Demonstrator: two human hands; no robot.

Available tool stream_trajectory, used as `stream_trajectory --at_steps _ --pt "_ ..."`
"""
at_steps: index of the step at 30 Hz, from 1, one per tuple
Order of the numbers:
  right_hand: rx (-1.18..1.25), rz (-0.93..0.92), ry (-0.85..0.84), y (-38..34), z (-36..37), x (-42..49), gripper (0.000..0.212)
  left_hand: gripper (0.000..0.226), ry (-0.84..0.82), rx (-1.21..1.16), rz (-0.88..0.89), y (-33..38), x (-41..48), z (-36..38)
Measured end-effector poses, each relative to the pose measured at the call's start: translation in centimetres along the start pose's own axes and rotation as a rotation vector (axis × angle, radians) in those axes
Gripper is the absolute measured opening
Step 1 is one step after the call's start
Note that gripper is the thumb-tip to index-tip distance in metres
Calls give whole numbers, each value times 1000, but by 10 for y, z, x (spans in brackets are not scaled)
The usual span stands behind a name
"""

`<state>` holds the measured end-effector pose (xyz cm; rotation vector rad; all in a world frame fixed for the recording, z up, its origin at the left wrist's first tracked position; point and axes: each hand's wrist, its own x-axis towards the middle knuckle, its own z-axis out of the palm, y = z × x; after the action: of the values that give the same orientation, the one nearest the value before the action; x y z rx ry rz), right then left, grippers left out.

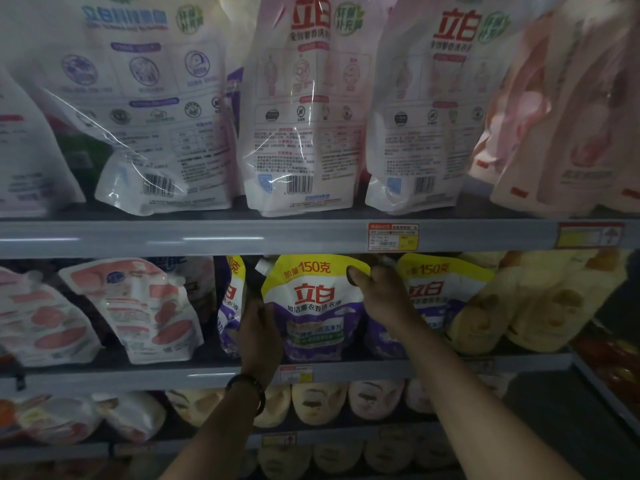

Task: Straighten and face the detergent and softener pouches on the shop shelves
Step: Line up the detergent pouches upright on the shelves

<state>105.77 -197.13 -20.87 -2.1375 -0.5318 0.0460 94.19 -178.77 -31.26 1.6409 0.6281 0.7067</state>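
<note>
A purple, white and yellow detergent pouch stands upright on the middle shelf, its front facing me. My left hand grips its lower left edge. My right hand holds its upper right edge, thumb across the yellow top. Matching pouches stand on either side: one on the left, turned edge-on, and one on the right, partly hidden behind my right hand.
The top shelf carries large white and pink pouches showing their backs. Pink-and-white pouches lean at middle left, yellow ones at middle right. Rounded pale packs fill the shelf below. Price tags hang on the shelf rails.
</note>
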Motion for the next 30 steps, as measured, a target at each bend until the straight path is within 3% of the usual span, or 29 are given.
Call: stream_trajectory --at_steps 9,13,18,21,25,30 --pt "28 8 100 -1 3 -2 11 26 -20 -6 -13 -12 5 4" --pt "4 3 95 0 -2 -5 20 20 -51 55 -9 -19 8 4" --pt "-86 -114 168 -4 -14 -6 7 16 -119 92 13 3 1 3" --pt "-102 -148 205 -3 -17 -10 9 13 -173 118 35 2 -1 2" --pt "-51 -106 255 7 -12 -23 25 29 -217 103 29 6 -4 2" --pt "27 -55 380 12 -1 -38 20 30 -248 115 39 7 -8 1"
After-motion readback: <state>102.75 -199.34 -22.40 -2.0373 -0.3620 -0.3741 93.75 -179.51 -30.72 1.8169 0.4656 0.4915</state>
